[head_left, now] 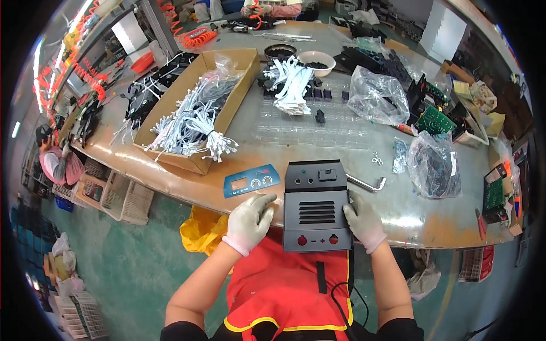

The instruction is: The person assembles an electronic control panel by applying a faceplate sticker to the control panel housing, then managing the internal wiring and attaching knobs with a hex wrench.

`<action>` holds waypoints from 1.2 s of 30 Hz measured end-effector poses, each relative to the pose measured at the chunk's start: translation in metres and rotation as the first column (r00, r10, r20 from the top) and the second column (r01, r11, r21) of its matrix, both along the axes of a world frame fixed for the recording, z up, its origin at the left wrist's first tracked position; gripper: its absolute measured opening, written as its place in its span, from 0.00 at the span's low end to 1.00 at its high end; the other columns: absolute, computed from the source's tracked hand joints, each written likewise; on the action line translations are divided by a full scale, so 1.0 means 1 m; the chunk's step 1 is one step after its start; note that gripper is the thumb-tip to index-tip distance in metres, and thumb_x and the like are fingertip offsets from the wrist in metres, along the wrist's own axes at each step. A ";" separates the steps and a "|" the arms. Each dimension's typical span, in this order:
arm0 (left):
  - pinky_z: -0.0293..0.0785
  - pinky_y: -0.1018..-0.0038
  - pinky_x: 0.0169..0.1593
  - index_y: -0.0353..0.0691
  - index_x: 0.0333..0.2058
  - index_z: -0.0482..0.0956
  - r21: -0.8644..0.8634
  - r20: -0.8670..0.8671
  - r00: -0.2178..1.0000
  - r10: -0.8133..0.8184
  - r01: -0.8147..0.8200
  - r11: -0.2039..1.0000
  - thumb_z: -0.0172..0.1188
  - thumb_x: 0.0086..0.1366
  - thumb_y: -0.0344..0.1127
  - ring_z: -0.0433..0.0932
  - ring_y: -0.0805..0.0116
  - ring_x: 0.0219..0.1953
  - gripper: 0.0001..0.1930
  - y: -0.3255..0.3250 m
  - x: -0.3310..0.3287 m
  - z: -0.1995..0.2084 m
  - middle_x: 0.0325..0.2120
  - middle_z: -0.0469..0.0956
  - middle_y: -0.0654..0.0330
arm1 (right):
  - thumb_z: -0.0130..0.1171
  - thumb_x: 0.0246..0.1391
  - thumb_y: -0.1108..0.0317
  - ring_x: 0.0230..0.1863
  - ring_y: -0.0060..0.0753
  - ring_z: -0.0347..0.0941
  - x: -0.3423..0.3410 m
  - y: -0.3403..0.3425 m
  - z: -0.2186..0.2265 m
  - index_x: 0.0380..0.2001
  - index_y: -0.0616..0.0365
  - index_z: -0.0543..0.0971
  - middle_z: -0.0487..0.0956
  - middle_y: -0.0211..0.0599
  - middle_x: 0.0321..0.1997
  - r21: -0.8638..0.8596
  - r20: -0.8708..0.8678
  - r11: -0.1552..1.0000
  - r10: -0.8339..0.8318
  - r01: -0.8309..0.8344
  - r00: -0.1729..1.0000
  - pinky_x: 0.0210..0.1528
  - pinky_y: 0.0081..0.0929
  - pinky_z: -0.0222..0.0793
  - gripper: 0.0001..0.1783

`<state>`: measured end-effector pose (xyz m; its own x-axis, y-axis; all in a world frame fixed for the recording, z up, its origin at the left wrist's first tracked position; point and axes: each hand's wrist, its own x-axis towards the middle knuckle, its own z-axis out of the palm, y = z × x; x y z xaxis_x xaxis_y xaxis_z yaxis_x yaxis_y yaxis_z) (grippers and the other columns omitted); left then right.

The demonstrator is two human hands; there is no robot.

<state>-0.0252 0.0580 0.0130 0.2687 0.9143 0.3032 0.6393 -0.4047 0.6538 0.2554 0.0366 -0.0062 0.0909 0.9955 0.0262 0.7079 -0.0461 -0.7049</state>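
Head view: black housing [292, 210] is touched by the right hand [365, 223], closure cannot be determined; beyond the half-open, empty left hand [248, 222], printed blue panel [251, 181] and carton [190, 163] are located.

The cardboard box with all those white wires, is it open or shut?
Open: nothing covers the top of the cardboard box, and white wires show inside.

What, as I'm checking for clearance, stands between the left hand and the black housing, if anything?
Nothing visible stands between the left hand and the black housing; only a narrow gap shows. The blue panel lies beyond the hand, outside that gap.
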 end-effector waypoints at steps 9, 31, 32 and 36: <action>0.75 0.66 0.32 0.45 0.35 0.81 0.120 0.121 0.986 0.111 -0.126 0.985 0.56 0.58 0.33 0.79 0.58 0.29 0.07 0.025 -0.004 -0.043 0.28 0.79 0.58 | 0.54 0.53 0.64 0.35 0.49 0.75 -0.046 0.094 0.098 0.40 0.58 0.78 0.78 0.44 0.33 0.342 0.406 0.838 0.276 -0.425 0.871 0.40 0.43 0.70 0.13; 0.68 0.68 0.19 0.48 0.27 0.80 0.415 -0.022 0.999 0.048 -0.034 0.909 0.60 0.48 0.33 0.73 0.62 0.17 0.05 0.028 -0.004 -0.051 0.14 0.72 0.62 | 0.47 0.58 0.63 0.34 0.44 0.80 -0.113 0.405 0.115 0.37 0.62 0.78 0.81 0.50 0.36 0.544 0.279 0.839 -0.193 0.010 0.941 0.36 0.37 0.77 0.15; 0.68 0.68 0.19 0.48 0.27 0.80 0.414 -0.027 0.999 0.047 -0.031 0.910 0.60 0.48 0.33 0.73 0.62 0.17 0.05 0.029 -0.004 -0.051 0.14 0.72 0.62 | 0.46 0.59 0.64 0.32 0.39 0.80 -0.112 0.408 0.116 0.39 0.63 0.76 0.80 0.48 0.36 0.405 -0.270 0.904 -0.024 0.136 0.963 0.32 0.32 0.76 0.14; 0.68 0.68 0.19 0.48 0.27 0.80 0.424 -0.019 0.998 0.063 -0.049 0.904 0.60 0.48 0.33 0.73 0.62 0.17 0.05 0.028 -0.007 -0.051 0.14 0.72 0.62 | 0.46 0.60 0.68 0.29 0.26 0.78 -0.131 0.379 0.133 0.42 0.63 0.72 0.79 0.39 0.35 0.234 -0.849 0.964 0.139 0.125 0.511 0.24 0.19 0.73 0.11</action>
